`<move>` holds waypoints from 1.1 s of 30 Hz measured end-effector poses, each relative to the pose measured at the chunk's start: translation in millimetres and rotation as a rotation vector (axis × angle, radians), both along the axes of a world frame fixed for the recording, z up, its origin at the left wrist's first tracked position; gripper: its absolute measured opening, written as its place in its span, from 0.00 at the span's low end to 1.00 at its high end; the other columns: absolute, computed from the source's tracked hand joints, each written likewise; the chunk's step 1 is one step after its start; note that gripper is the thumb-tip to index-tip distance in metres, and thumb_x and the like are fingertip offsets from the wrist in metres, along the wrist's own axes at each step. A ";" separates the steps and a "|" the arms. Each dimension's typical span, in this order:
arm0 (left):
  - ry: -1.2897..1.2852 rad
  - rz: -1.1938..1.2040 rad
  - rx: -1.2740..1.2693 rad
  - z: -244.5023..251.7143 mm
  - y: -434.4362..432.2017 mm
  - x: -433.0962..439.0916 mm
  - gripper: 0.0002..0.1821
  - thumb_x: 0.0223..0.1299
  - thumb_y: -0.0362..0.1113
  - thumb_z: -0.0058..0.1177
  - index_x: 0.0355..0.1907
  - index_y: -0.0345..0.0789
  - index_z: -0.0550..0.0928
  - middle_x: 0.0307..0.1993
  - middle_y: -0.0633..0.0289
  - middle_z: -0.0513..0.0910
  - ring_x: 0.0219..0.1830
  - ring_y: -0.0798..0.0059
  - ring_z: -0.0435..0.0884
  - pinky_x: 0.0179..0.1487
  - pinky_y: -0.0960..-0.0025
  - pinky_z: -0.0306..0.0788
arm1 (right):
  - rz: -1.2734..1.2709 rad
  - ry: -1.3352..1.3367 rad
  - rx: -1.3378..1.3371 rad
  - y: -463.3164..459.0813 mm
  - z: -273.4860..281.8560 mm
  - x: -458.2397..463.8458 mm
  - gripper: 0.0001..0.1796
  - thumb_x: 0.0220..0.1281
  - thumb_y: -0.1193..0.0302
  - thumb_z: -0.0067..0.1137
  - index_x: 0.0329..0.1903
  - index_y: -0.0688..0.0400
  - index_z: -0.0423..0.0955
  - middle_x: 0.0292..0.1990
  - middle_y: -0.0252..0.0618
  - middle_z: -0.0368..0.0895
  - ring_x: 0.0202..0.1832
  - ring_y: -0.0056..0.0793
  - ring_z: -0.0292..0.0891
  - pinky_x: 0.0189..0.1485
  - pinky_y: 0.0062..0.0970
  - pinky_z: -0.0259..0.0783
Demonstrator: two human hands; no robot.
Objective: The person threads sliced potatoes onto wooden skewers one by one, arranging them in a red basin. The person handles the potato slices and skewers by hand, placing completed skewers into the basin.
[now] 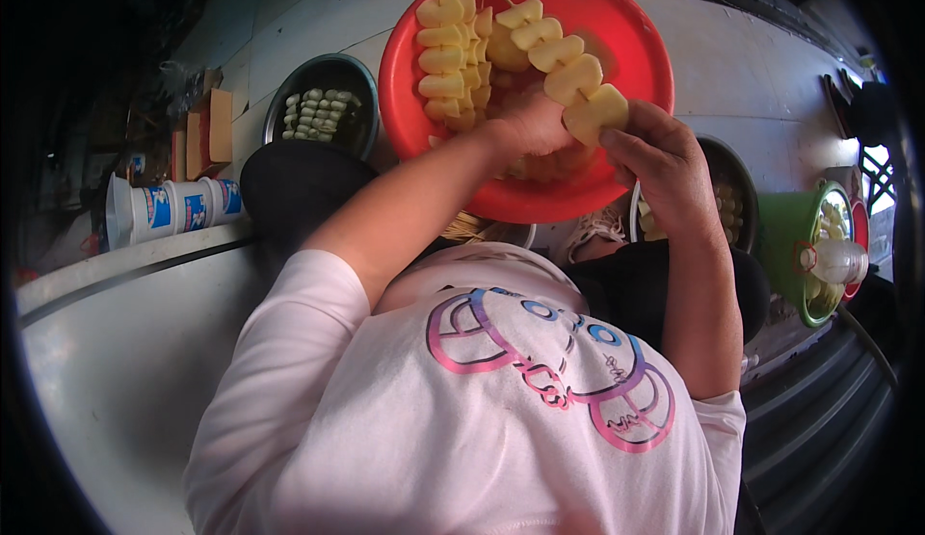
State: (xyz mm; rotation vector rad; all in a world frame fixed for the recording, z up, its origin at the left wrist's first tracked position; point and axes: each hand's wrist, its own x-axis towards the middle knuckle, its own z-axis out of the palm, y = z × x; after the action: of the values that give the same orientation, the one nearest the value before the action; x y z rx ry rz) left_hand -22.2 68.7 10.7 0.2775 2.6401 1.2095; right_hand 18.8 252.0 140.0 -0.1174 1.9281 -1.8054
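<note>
A large red plastic basin (650, 58) lies before me. My right hand (661, 156) pinches the near end of a skewer of thick, pale yellow slices (574, 76), which look like potato; its stick tip points away from me. My left hand (535, 120) reaches into the basin beneath that skewer; its fingers are mostly hidden, so what it holds cannot be told. Several loaded skewers (448, 58) lie side by side at the basin's left. A peeled yellow piece (506, 47) sits between them and the held skewer.
A dark basin (368, 112) with white skewered pieces stands left. Bare sticks (466, 228) lie below the red basin. Another basin (744, 166) with skewers and a green bucket (784, 246) with a plastic bottle (835, 260) are at right. White tubs (184, 206) and cardboard (217, 127) are left.
</note>
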 end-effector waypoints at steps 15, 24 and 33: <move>-0.383 0.040 -0.458 1.9 -47.4 28.8 0.20 0.45 0.45 0.63 0.35 0.30 0.84 0.32 0.48 0.84 0.33 0.58 0.84 0.39 0.60 0.76 | 0.090 0.009 0.127 -2.0 -5.3 1.4 0.13 0.60 0.71 0.60 0.44 0.65 0.76 0.29 0.30 0.78 0.30 0.15 0.71 0.35 0.20 0.69; -0.384 0.297 0.413 -12.8 -66.4 27.2 0.09 0.51 0.29 0.57 0.36 0.30 0.80 0.31 0.56 0.83 0.34 0.68 0.84 0.34 0.65 0.79 | 0.127 0.005 0.196 -5.7 -2.1 4.9 0.17 0.59 0.70 0.60 0.49 0.66 0.76 0.31 0.32 0.80 0.31 0.16 0.72 0.37 0.20 0.71; -0.149 0.801 1.227 58.5 -87.7 14.3 0.11 0.58 0.28 0.52 0.44 0.34 0.77 0.38 0.60 0.82 0.36 0.70 0.83 0.36 0.68 0.80 | 0.178 0.072 0.285 -5.5 -3.3 6.4 0.19 0.58 0.70 0.59 0.51 0.66 0.76 0.33 0.39 0.83 0.34 0.22 0.76 0.41 0.24 0.72</move>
State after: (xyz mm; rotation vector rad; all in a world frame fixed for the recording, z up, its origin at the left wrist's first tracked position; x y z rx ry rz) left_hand -7.9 -19.0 69.2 -0.7307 1.5117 2.7949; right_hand 25.2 246.6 136.7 -0.2513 2.1302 -1.4159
